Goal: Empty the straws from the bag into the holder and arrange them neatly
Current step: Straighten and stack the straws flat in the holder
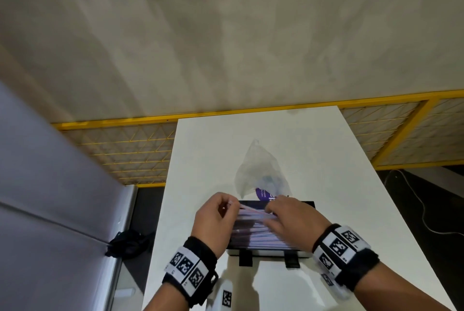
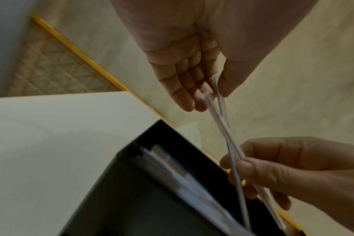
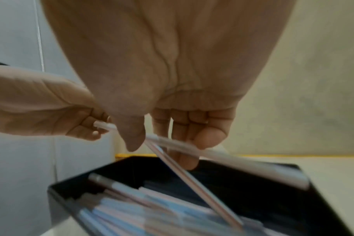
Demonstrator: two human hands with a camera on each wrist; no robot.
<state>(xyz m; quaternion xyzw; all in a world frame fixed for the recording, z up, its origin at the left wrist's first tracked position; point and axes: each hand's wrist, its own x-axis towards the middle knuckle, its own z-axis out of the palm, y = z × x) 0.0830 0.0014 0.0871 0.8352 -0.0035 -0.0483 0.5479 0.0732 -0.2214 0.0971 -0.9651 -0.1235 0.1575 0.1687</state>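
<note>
A black rectangular holder (image 1: 307, 204) on the white table (image 1: 200, 160) is filled with paper-wrapped straws (image 1: 261, 235) lying lengthwise. Just above it my left hand (image 1: 229, 204) and right hand (image 1: 270, 211) each pinch an end of two loose straws (image 1: 251, 211). In the left wrist view my left hand (image 2: 210, 97) holds a blue-striped straw (image 2: 219, 103) and a white straw (image 2: 227, 135) that cross. My right hand (image 3: 162, 143) grips them between thumb and fingers, over the straws (image 3: 131, 215) in the holder (image 3: 253, 191). The clear plastic bag (image 1: 258, 170) lies crumpled behind the holder.
A purple label (image 1: 262, 194) shows at the bag's mouth. A yellow mesh fence (image 1: 130, 150) runs behind the table. A grey panel (image 1: 50, 185) stands at the left, with a dark bundle (image 1: 128, 243) on the floor. A white cable (image 1: 421, 210) trails at the right.
</note>
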